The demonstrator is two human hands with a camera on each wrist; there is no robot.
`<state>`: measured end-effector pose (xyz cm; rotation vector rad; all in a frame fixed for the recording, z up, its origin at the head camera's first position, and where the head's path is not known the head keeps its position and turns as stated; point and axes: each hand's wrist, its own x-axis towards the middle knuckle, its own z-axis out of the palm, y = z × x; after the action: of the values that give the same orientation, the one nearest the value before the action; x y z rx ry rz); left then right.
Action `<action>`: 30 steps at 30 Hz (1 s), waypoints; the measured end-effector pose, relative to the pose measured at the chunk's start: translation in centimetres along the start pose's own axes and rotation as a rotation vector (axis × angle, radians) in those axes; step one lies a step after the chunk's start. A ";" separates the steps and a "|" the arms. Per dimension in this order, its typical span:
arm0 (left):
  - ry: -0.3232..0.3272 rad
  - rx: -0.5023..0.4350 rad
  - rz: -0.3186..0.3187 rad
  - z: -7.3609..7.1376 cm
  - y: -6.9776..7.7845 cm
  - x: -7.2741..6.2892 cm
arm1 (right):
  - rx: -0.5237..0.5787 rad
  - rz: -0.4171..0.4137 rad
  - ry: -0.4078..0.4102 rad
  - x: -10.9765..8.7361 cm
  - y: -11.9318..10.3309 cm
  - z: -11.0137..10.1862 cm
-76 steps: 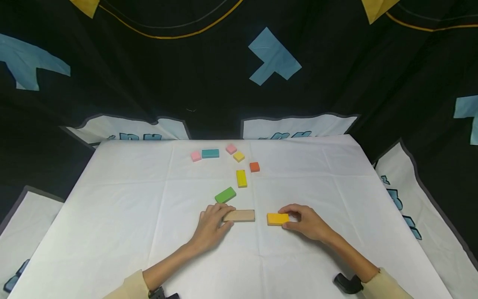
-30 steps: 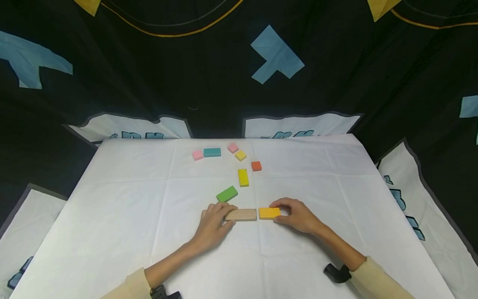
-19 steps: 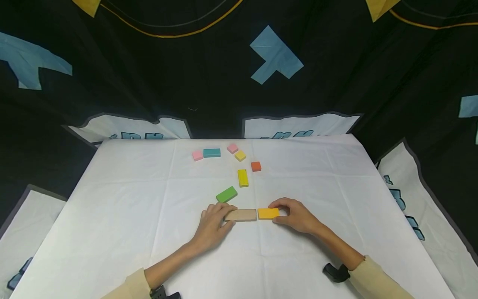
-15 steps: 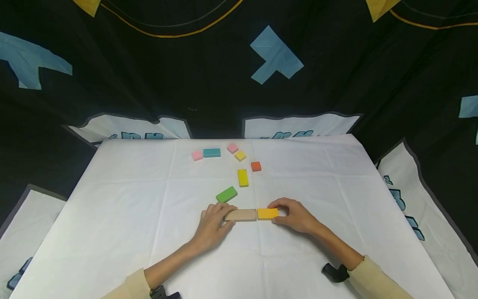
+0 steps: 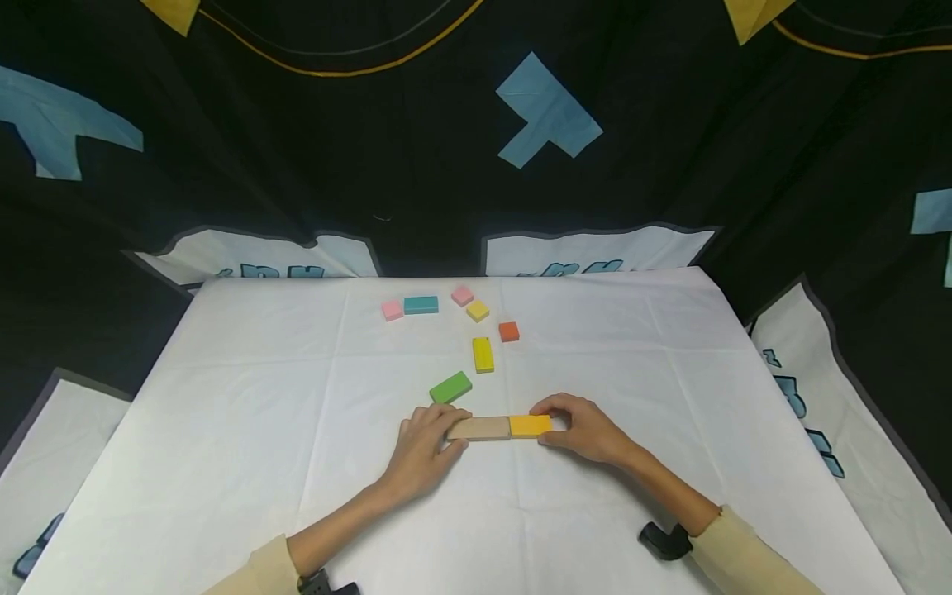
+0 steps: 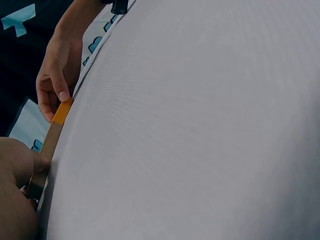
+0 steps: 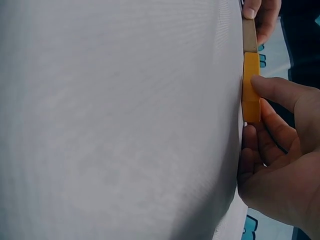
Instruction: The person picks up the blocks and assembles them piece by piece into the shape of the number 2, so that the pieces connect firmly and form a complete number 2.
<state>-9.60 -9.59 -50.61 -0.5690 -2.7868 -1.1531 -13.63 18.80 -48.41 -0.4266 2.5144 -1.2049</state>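
Note:
A plain wooden block (image 5: 483, 428) lies flat on the white cloth, and my left hand (image 5: 422, 453) grips its left end between thumb and fingers. End to end with it, touching its right end, is an orange-yellow block (image 5: 529, 426). My right hand (image 5: 589, 430) pinches that block's right end between thumb and fingers. In the left wrist view the wooden block (image 6: 49, 142) and the orange-yellow block (image 6: 62, 112) form one straight line. The right wrist view shows my thumb on the near side of the orange-yellow block (image 7: 251, 92).
Just beyond my left fingers lies a green block (image 5: 450, 387). Farther back are a yellow block (image 5: 483, 354), a red-orange block (image 5: 509, 331), a small yellow block (image 5: 478, 311), two pink blocks (image 5: 392, 310) and a teal block (image 5: 421, 305). A dark patterned cloth hangs behind the table (image 5: 223, 463).
My right hand has slid the orange-yellow block leftward until its end meets the wooden block, closing the gap. My left hand has kept its grip on the wooden block in place.

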 end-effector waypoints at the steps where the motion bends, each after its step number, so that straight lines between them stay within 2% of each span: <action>1: 0.000 0.001 -0.001 0.0 0.0 0.0 | -0.001 0.002 -0.001 0.0 0.0 0.0; 11: 0.007 0.007 0.011 0.1 -0.1 -0.1 | -0.005 0.022 -0.024 0.6 -0.4 0.2; 18: 0.013 0.012 0.013 0.1 -0.1 -0.1 | -0.018 -0.039 -0.056 1.3 -0.8 0.6; 30: 0.000 0.007 -0.005 0.1 0.0 0.0 | -0.067 -0.071 -0.079 2.0 -1.6 1.1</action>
<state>-9.64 -9.53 -50.67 -0.5618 -2.7927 -1.1436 -14.75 16.27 -48.10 -0.5738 2.4963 -1.1094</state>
